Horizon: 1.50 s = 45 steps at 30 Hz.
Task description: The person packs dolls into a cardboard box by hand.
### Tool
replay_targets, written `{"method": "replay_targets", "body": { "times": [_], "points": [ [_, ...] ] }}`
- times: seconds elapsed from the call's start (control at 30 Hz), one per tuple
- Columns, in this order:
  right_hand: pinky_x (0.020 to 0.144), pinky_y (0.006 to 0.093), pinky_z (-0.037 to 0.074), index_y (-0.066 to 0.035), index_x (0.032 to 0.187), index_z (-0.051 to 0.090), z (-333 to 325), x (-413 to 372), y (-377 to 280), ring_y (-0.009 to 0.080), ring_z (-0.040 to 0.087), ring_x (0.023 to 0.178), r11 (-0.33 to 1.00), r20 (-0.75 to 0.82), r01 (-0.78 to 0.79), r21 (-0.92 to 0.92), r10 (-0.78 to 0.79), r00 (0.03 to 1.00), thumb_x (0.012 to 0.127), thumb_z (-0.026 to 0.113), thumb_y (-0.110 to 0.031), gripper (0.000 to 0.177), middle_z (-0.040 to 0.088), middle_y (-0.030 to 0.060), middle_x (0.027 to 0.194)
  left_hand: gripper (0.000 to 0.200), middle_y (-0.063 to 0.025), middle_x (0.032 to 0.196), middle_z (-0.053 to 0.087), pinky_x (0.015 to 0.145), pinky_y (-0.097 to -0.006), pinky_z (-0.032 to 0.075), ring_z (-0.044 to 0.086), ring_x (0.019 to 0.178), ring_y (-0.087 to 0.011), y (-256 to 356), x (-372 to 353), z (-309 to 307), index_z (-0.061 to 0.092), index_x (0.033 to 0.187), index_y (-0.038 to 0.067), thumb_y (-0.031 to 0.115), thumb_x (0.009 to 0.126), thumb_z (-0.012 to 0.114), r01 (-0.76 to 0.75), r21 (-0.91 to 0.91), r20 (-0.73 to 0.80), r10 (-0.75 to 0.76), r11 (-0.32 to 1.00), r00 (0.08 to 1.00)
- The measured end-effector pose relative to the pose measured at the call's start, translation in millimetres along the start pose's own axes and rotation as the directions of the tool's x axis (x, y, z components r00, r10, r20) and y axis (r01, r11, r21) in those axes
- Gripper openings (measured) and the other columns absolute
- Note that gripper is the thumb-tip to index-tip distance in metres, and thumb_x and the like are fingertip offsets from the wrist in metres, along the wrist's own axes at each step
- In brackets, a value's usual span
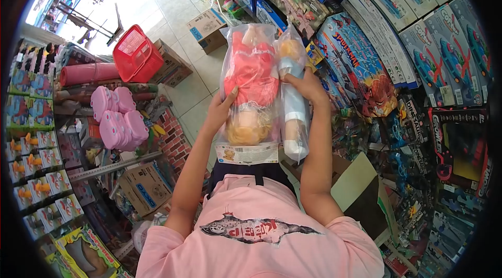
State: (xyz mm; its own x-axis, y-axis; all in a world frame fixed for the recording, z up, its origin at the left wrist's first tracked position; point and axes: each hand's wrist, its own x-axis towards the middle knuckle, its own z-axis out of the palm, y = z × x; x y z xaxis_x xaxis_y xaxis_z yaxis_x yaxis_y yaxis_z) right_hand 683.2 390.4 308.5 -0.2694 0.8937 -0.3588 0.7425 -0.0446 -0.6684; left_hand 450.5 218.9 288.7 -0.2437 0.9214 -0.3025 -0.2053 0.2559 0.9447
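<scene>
The head view is showing a tiled floor (175,30) stretching away on the far side, with boxed toys (452,50) crowding the right. A person in a pink shirt (261,210) is filling the lower middle. On the right, a Spider-Man box (355,66) is leaning among other packages, while on the left a red basket (137,56) is sitting near pink cases (120,121).

In front of the person's waist, a red-dressed doll (253,77) in clear plastic is lying face obscured, its blond hair pointing toward the body. Just beside it on the right, a slimmer blue-clad doll (291,103), also bagged, is pointing its hair away. The left hand (226,106) is gripping the red-dressed doll's left edge; the right hand (308,87) is gripping the blue-clad doll, thumb on top. A printed card (247,154) is showing below the blond hair.
</scene>
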Motion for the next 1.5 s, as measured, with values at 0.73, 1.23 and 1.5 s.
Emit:
{"method": "replay_targets", "body": {
  "times": [0.73,1.23,1.5],
  "points": [
    [0.081,0.0271,0.045,-0.003,0.083,0.067,80.4,-117.5,-70.6,0.0134,0.059,0.082,0.407,-0.256,0.395,0.824,-0.355,0.899,0.087,0.052,-0.013,0.019,0.066,0.0049,0.089,0.056,-0.0113,0.135,0.057,0.1,-0.0382,0.048,0.059,0.119,-0.0237,-58.2,-273.4,-108.6,0.047,0.14,0.005,0.043,0.099,0.049,-0.313,-0.736,-0.389,0.003,0.6,0.921],
    [0.1,0.0462,0.047,-0.004,0.137,0.048,194.8,-358.0,36.5,0.0315,0.059,0.114,-0.076,0.302,-0.415,0.907,-0.57,0.764,0.094,0.048,-0.042,0.057,0.058,0.0175,0.128,0.068,-0.0065,0.152,0.036,0.117,-0.036,0.023,0.032,0.14,-0.0189,-205.9,-473.7,-89.9,0.037,0.146,0.004,0.047,0.096,0.053,-0.389,-0.507,-0.624,-0.017,0.769,0.781],
    [0.105,0.0474,0.042,-0.006,0.143,0.041,166.8,-426.6,84.3,0.0331,0.054,0.123,-0.023,0.351,-0.395,0.918,-0.416,0.839,0.097,0.041,-0.05,0.064,0.053,0.0174,0.135,0.067,-0.0073,0.148,0.04,0.113,-0.0357,0.029,0.041,0.133,-0.0198,-229.1,-537.8,-4.9,0.039,0.145,0.003,0.043,0.094,0.058,-0.41,-0.482,-0.698,-0.057,0.774,0.714]
  ]
}}
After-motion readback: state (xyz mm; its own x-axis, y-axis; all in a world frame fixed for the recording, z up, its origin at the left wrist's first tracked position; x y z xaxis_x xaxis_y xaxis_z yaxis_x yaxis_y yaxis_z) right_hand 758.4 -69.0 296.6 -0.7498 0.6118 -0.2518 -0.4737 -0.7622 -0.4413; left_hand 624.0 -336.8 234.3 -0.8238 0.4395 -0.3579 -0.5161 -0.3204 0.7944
